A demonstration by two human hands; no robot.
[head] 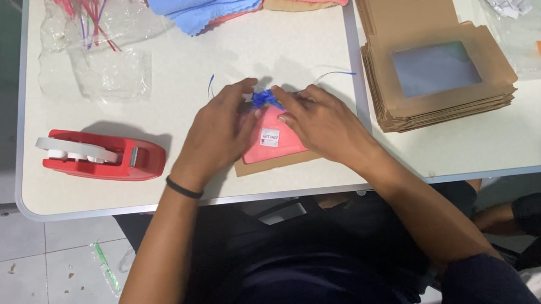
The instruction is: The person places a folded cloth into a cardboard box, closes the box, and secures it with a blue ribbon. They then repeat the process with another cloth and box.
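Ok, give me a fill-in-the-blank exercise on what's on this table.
1. Both hands, left hand and right hand, work a ribbon bow coloured ____.
2. The bow sits on a flat package coloured ____.
3. The tape dispenser, left of the hands, is ____.
4. The stack of flat cardboard window boxes lies to the ____ of the hands.

Missing words: blue; pink; red; right

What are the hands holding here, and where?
Both hands, left and right, pinch the blue ribbon bow at the top edge of the pink packet.
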